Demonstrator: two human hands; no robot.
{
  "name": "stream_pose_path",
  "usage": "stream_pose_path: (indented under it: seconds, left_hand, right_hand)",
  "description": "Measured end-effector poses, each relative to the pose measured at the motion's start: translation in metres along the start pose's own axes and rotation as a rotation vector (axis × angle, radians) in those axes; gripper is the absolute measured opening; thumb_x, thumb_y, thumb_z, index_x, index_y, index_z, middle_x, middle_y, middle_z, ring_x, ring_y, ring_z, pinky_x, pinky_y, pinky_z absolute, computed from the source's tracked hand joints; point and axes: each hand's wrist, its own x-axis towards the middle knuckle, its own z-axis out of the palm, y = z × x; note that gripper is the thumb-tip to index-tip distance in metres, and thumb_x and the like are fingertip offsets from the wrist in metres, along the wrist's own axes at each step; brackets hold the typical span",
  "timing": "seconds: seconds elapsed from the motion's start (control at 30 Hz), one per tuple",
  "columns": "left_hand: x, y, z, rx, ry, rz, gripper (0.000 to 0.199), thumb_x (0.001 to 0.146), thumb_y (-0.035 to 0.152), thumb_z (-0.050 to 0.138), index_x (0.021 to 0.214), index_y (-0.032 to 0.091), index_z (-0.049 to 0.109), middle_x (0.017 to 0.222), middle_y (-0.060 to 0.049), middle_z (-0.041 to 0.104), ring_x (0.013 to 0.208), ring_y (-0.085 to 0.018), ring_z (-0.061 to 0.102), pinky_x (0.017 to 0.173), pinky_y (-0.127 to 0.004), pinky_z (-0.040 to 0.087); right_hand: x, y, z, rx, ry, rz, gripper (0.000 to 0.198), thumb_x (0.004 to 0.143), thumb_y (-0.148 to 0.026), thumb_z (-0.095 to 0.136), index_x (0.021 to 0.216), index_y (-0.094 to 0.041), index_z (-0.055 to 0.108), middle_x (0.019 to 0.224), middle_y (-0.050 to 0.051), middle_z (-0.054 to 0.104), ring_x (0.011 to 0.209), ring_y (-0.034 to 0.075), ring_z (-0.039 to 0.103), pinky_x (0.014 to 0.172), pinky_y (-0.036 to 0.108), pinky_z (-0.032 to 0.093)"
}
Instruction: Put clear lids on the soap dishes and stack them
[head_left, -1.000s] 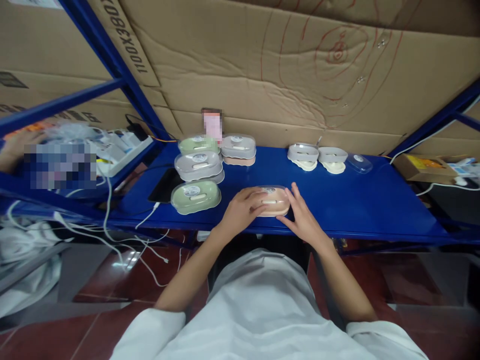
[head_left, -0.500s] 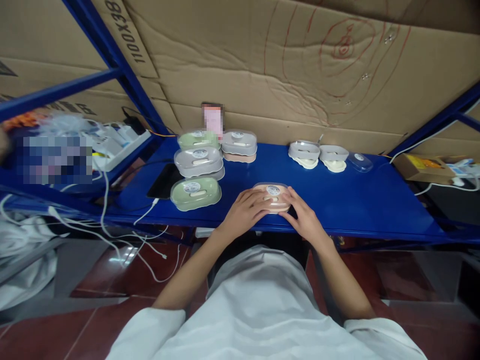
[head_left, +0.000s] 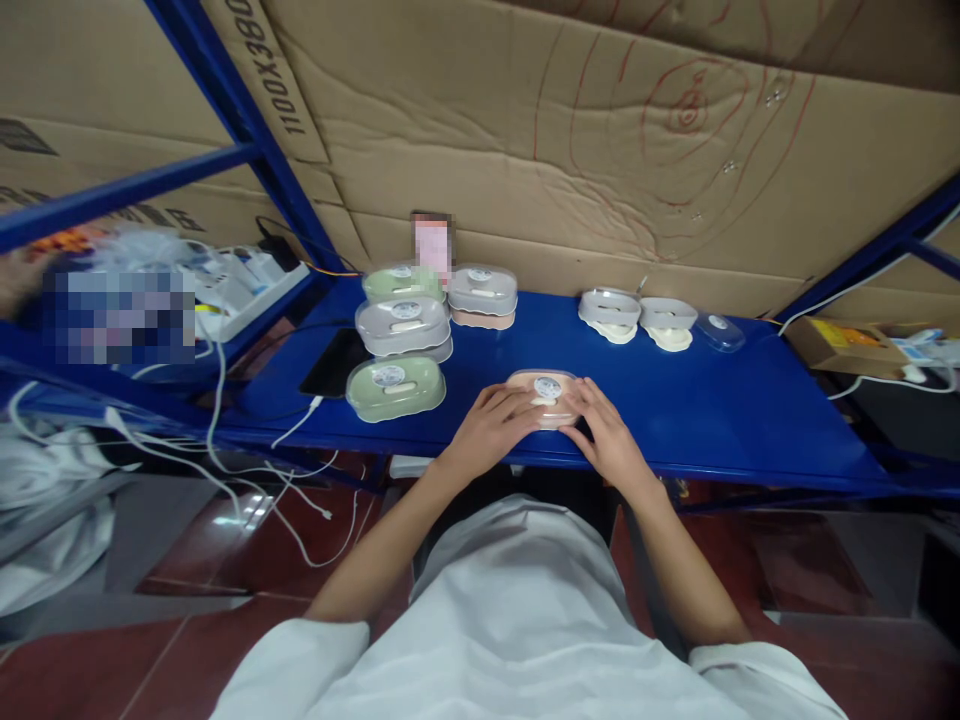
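Note:
A pink oval box [head_left: 551, 386] with a clear lid and a round white label sits near the front edge of the blue table [head_left: 480, 350]. My left hand [head_left: 499, 425] grips its left side, fingers reaching over the lid. On the other side my right hand [head_left: 604, 425] closes round the right end, thumb at the near edge. Their fingers cover part of the box. To the left stand similar lidded boxes: a green box [head_left: 396, 388] in front, a grey box [head_left: 403, 326] behind it, and another grey box [head_left: 482, 290] on a pink one.
At the back right, two grey oval trays [head_left: 670, 313] rest on cream parts beside a loose clear lid [head_left: 721, 332]. A black phone [head_left: 334, 362] and white cable [head_left: 298, 420] lie left. Blue posts [head_left: 289, 200] and a cardboard wall [head_left: 450, 130] border the table. Another person's hand [head_left: 21, 280] shows far left.
The camera view has shifted slightly. Both hands stay on the pink box, with only a slight shift of the fingers.

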Motion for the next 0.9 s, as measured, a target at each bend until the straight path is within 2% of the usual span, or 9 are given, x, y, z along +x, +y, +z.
stream_pose_path:
  seconds: [0.17, 0.3, 0.47, 0.53, 0.6, 0.67, 0.77, 0.83, 0.9]
  left_hand:
    - [0.0, -0.002, 0.001, -0.017, -0.004, -0.002, 0.025, 0.106, 0.032, 0.062, 0.128, 0.024, 0.071, 0.131, -0.01, 0.075, 0.129, -0.024, 0.067, 0.114, -0.048, 0.05]
    - [-0.002, 0.0, 0.0, 0.036, 0.017, -0.057, 0.03, 0.106, 0.023, 0.058, 0.134, 0.025, 0.068, 0.139, -0.011, 0.07, 0.137, -0.027, 0.062, 0.12, -0.053, 0.046]
    - [-0.003, 0.007, -0.004, 0.125, 0.034, -0.106, 0.04, 0.104, 0.017, 0.054, 0.141, 0.027, 0.065, 0.148, -0.014, 0.062, 0.142, -0.031, 0.056, 0.121, -0.056, 0.044]
    - [-0.002, 0.008, -0.004, 0.124, -0.019, -0.141, 0.039, 0.104, 0.021, 0.054, 0.141, 0.026, 0.065, 0.149, -0.016, 0.06, 0.143, -0.033, 0.055, 0.121, -0.058, 0.043]
    - [-0.001, 0.008, -0.003, 0.116, -0.062, -0.202, 0.039, 0.104, 0.025, 0.055, 0.143, 0.025, 0.064, 0.152, -0.017, 0.057, 0.146, -0.035, 0.052, 0.123, -0.061, 0.04]
    - [-0.001, 0.007, 0.0, 0.104, -0.087, -0.266, 0.044, 0.104, 0.029, 0.057, 0.147, 0.025, 0.06, 0.157, -0.018, 0.053, 0.15, -0.037, 0.048, 0.125, -0.064, 0.035]
    - [-0.001, 0.004, 0.004, 0.067, -0.144, -0.331, 0.054, 0.105, 0.032, 0.057, 0.158, 0.025, 0.048, 0.166, -0.02, 0.043, 0.156, -0.038, 0.041, 0.125, -0.068, 0.033]
    - [-0.002, 0.002, 0.005, 0.029, -0.191, -0.35, 0.059, 0.106, 0.033, 0.054, 0.163, 0.025, 0.041, 0.169, -0.02, 0.04, 0.158, -0.037, 0.039, 0.125, -0.069, 0.033]
    - [-0.003, 0.002, 0.006, 0.003, -0.212, -0.361, 0.059, 0.107, 0.034, 0.052, 0.164, 0.026, 0.038, 0.169, -0.019, 0.039, 0.157, -0.036, 0.04, 0.125, -0.069, 0.033]
  right_hand:
    - [0.001, 0.003, -0.001, 0.023, -0.023, -0.003, 0.056, 0.108, -0.035, 0.056, 0.161, -0.027, 0.043, 0.166, 0.015, 0.047, 0.159, 0.03, 0.038, 0.125, 0.058, 0.045]
    - [0.017, 0.013, 0.009, -0.026, -0.073, -0.006, 0.053, 0.106, -0.041, 0.058, 0.156, -0.026, 0.05, 0.164, 0.015, 0.05, 0.157, 0.032, 0.041, 0.124, 0.057, 0.047]
    - [0.079, 0.02, 0.022, -0.117, -0.214, -0.078, 0.053, 0.106, -0.043, 0.057, 0.155, -0.023, 0.052, 0.164, 0.017, 0.049, 0.156, 0.035, 0.043, 0.121, 0.059, 0.047]
    - [0.107, 0.028, 0.017, -0.11, -0.268, -0.157, 0.058, 0.105, -0.044, 0.055, 0.16, -0.027, 0.046, 0.167, 0.014, 0.046, 0.156, 0.034, 0.043, 0.122, 0.058, 0.045]
    - [0.129, 0.043, 0.006, -0.126, -0.257, -0.174, 0.064, 0.104, -0.05, 0.055, 0.164, -0.029, 0.041, 0.169, 0.012, 0.043, 0.156, 0.035, 0.042, 0.124, 0.06, 0.04]
    - [0.141, 0.068, -0.007, -0.195, -0.178, -0.082, 0.068, 0.104, -0.053, 0.053, 0.165, -0.026, 0.039, 0.169, 0.014, 0.043, 0.155, 0.037, 0.041, 0.125, 0.064, 0.035]
    - [0.141, 0.109, -0.021, -0.34, -0.064, 0.139, 0.066, 0.104, -0.045, 0.051, 0.162, -0.015, 0.042, 0.164, 0.023, 0.046, 0.151, 0.042, 0.042, 0.123, 0.07, 0.029]
    - [0.135, 0.13, -0.024, -0.415, -0.044, 0.251, 0.063, 0.103, -0.038, 0.052, 0.159, -0.01, 0.045, 0.158, 0.027, 0.051, 0.146, 0.044, 0.045, 0.12, 0.071, 0.029]
    - [0.128, 0.142, -0.023, -0.452, -0.058, 0.293, 0.059, 0.101, -0.034, 0.053, 0.155, -0.009, 0.051, 0.149, 0.027, 0.058, 0.14, 0.045, 0.048, 0.117, 0.07, 0.031]
